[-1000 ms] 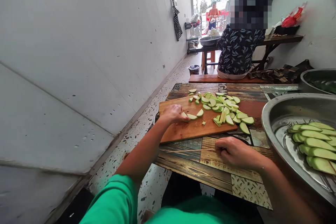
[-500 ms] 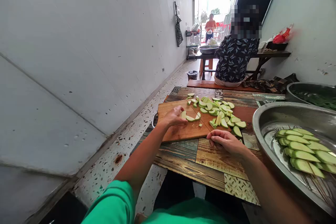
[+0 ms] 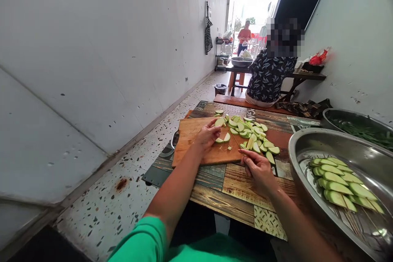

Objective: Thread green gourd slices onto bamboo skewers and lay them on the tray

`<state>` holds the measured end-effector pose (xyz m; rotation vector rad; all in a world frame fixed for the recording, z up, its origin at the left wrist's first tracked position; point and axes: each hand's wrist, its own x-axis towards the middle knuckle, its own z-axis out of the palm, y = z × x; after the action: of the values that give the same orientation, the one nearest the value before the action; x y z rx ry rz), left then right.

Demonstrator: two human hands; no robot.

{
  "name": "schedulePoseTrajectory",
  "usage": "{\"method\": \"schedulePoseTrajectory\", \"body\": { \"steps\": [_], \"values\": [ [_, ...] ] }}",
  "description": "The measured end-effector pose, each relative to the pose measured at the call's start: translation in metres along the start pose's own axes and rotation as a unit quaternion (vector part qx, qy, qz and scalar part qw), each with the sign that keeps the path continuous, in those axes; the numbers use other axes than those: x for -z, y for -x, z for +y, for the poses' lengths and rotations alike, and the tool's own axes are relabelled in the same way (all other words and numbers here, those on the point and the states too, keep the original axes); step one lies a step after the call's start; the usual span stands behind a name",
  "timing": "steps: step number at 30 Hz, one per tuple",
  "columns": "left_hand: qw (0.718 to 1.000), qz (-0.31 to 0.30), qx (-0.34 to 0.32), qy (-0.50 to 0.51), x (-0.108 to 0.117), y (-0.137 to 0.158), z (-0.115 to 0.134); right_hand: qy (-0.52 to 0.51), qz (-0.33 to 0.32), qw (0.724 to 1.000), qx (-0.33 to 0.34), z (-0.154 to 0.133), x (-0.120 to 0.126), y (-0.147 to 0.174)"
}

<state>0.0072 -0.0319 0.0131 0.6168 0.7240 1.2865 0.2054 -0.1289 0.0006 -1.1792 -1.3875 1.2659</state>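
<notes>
My left hand (image 3: 209,134) pinches a pale, green-skinned slice (image 3: 220,122), which looks like zucchini, just above the cutting board. Between the fingertips of my right hand (image 3: 257,168) is the near end of a thin wooden skewer (image 3: 235,138). It slants up and away to the left, its far end close to the held slice; whether it has entered the slice I cannot tell. Beneath my hands lies the wooden cutting board (image 3: 187,141) with a few loose slices on it. A heap of cut slices (image 3: 245,127) spreads over the board's right side and the tabletop.
On my right, a large metal basin (image 3: 294,143) contains skewered slices (image 3: 340,178). Behind it sits another basin (image 3: 328,116) of green leaves. A person in a patterned shirt (image 3: 270,75) sits ahead on a bench (image 3: 227,99). Another person (image 3: 245,36) stands by the doorway. A wall (image 3: 123,49) runs along the left.
My left hand has raised the slice and brought it forward toward the skewer's far end. The right hand still grips the skewer. The whole view has shifted slightly.
</notes>
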Motion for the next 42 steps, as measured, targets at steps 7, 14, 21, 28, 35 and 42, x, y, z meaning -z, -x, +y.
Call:
{"method": "schedulePoseTrajectory", "body": {
  "steps": [7,14,21,28,35,42],
  "values": [
    [0.995,0.004,0.01,0.096,0.01,0.004,0.009,0.143,-0.027,0.987,0.071,0.004,-0.006,0.008],
    [0.986,0.052,0.029,0.155,0.018,-0.001,0.01,0.276,0.019,0.941,0.196,0.014,-0.007,0.008],
    [0.991,0.09,0.032,0.096,0.014,0.001,0.011,0.311,0.021,0.926,0.212,0.014,-0.008,0.009],
    [0.993,0.081,0.029,0.075,0.011,0.007,0.011,0.309,0.038,0.923,0.225,0.018,-0.007,0.006],
    [0.995,0.08,0.026,0.062,0.008,0.009,0.011,0.306,0.042,0.924,0.227,0.019,-0.007,0.005],
    [0.995,0.073,0.025,0.057,0.01,0.008,0.009,0.303,0.041,0.925,0.226,0.019,-0.007,0.005]
  ]
}}
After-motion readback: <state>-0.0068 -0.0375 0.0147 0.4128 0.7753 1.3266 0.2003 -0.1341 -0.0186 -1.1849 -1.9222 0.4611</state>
